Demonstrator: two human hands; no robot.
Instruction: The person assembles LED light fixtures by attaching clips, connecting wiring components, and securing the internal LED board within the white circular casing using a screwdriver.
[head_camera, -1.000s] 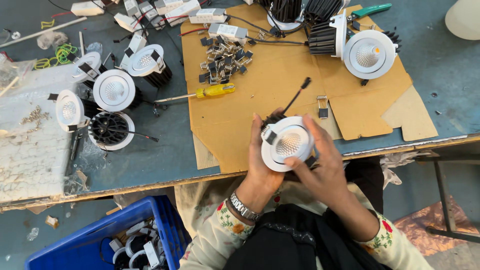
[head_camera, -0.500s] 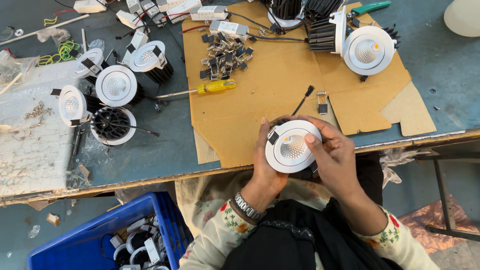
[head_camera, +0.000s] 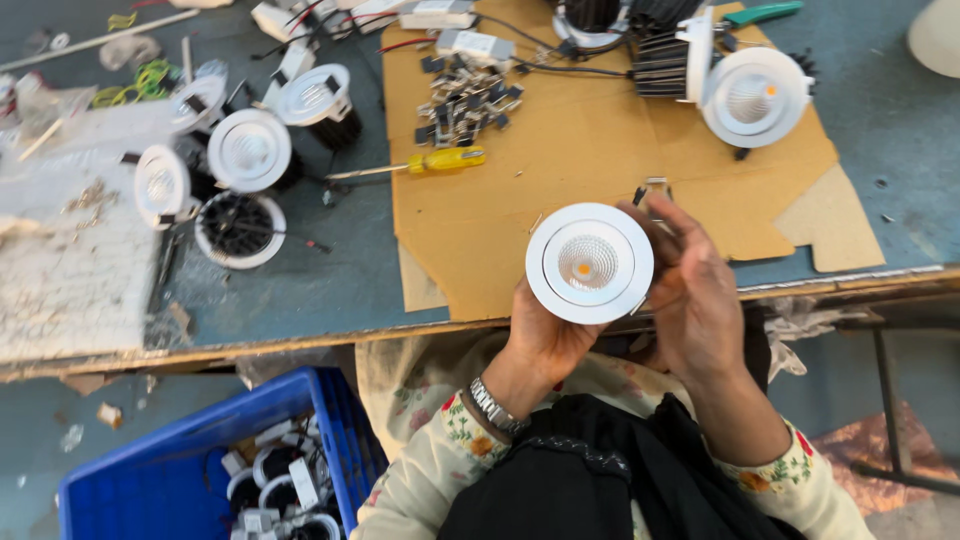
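My left hand (head_camera: 545, 340) cups the round white recessed downlight (head_camera: 590, 263) from below and behind, fingers closed around its body, the face turned up toward me with its orange-tinted emitter in the middle. My right hand (head_camera: 700, 300) closes on its right rim, fingertips curled behind the ring near a small metal spring clip (head_camera: 655, 187) that pokes up past the edge. Both hands grip the lamp; it hangs in the air over the near edge of the cardboard sheet (head_camera: 590, 140), not resting on anything.

I judge the risk to be the clip: if it snaps back it could pinch my fingertips or jolt the lamp loose, and it would drop past the table edge (head_camera: 300, 340) toward my lap or the blue crate (head_camera: 190, 440) of finished parts.

Ahead, the cardboard is mostly bare between the yellow-handled screwdriver (head_camera: 425, 163) and the heap of small dark clips (head_camera: 465, 95). The left is crowded with more white downlights (head_camera: 248, 150); another lit downlight (head_camera: 752, 97) sits far right.
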